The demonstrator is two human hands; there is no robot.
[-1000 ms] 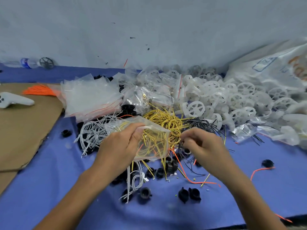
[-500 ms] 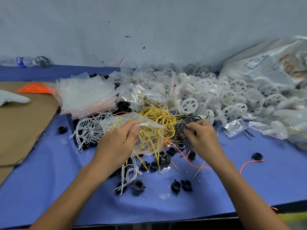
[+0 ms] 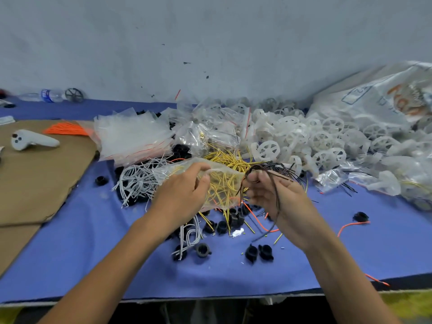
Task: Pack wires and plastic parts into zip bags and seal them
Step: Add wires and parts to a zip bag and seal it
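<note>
Since the earlier frame, your right hand [image 3: 271,192] has risen from the pile [image 3: 284,166], pinching a bundle of black wires [image 3: 277,203] between thumb and fingers. Your left hand [image 3: 184,195] grips the zip bag [image 3: 225,185] by its upper edge, just left of the bundle. The bundle's long axis runs toward you, trailing down; the bag lies to its left. The mouth is not clearly visible.

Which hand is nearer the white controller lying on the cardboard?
Left. The left hand, gripping the zip bag, is to the right of the white controller and closer to the camera. The right hand, pinching black wires, is farther right, past the bag.
</note>
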